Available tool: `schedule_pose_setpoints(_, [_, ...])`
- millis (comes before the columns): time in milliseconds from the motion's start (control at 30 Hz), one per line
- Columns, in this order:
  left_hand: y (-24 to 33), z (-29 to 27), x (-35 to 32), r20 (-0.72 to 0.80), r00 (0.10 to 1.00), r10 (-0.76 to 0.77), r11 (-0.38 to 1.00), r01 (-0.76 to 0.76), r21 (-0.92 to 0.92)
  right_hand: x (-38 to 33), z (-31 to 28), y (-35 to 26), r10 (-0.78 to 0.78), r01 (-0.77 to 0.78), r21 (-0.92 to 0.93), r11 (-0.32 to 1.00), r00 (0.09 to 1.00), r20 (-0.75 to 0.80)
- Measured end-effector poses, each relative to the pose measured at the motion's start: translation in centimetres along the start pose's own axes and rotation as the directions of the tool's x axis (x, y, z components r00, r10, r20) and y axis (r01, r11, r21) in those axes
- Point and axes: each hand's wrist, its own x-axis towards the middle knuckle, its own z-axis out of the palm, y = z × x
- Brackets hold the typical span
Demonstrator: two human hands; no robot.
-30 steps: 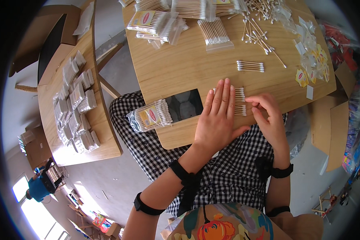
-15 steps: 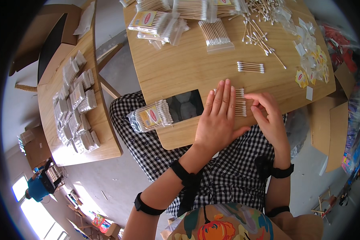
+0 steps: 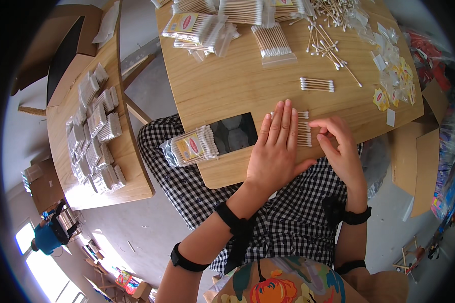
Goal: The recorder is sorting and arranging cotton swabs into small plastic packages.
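Note:
My left hand point(image 3: 278, 146) lies flat, fingers together and stretched out, over a row of cotton swabs point(image 3: 304, 129). The swabs' white right-hand tips stick out past my fingers; most of the row is hidden under the palm. Beside those tips is my right hand point(image 3: 341, 146), its index finger reaching toward them, the thumb apart and the other fingers partly curled, with nothing visible in it. Beyond my hands, a small separate row of cotton swabs point(image 3: 317, 85) lies on the wooden table point(image 3: 227, 91).
Left of my hands, a bag of cotton swabs point(image 3: 191, 146) lies by a dark flat panel point(image 3: 232, 133). Filled bags point(image 3: 194, 28) are stacked at the back, with loose swabs point(image 3: 333, 48) and yellow labels point(image 3: 380, 98) to the right. A second table point(image 3: 131, 187) holds many packed bags.

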Motion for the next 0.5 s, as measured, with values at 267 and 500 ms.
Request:
schedule_pose_setpoints(267, [0.2,0.0,-0.8,-0.048,0.999,-0.025,0.996,0.021,-0.088,-0.3,-0.3,0.4,0.104,-0.096,0.227,0.969,0.994,-0.023])
schedule_pose_setpoints(500, [-0.5,-2.7,-2.9,-0.133,0.97,-0.206,0.822,0.097,-0.561,-0.5,0.7,0.9,0.204,-0.129,0.348,0.928,0.961,-0.189])
